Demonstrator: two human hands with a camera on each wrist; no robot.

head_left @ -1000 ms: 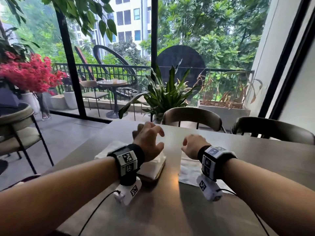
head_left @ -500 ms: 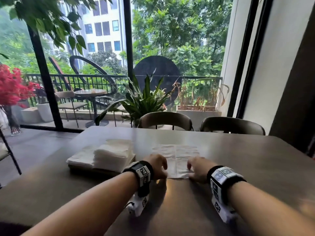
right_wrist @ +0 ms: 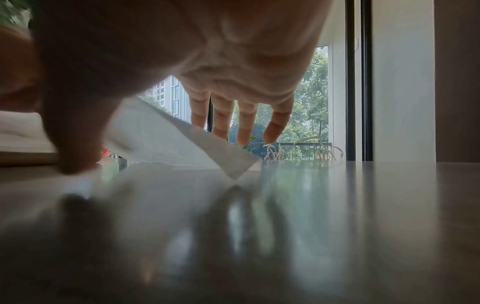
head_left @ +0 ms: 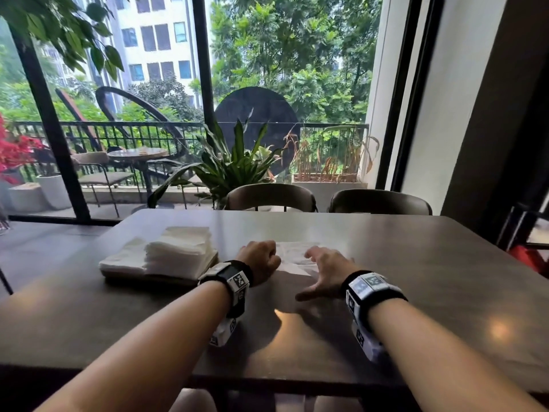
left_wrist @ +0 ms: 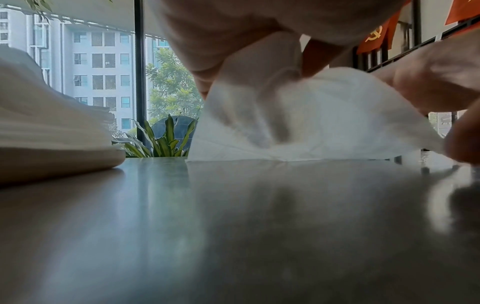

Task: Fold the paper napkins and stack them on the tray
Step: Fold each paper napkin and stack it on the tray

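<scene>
Head view: your left hand (head_left: 261,260) pinches the napkin's (head_left: 294,257) near edge just right of the tray (head_left: 160,276); your right hand (head_left: 326,269) hovers, fingers spread.

Left wrist: the napkin (left_wrist: 311,123) billows; pull crooked and it creases.

Right wrist: one corner sags, fingers (right_wrist: 276,125) off it, so it may slide.

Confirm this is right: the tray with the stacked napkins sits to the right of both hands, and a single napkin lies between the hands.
Wrong side. The head view shows the tray with the stacked napkins left of both hands; the single napkin does lie between the left hand and right hand.
</scene>
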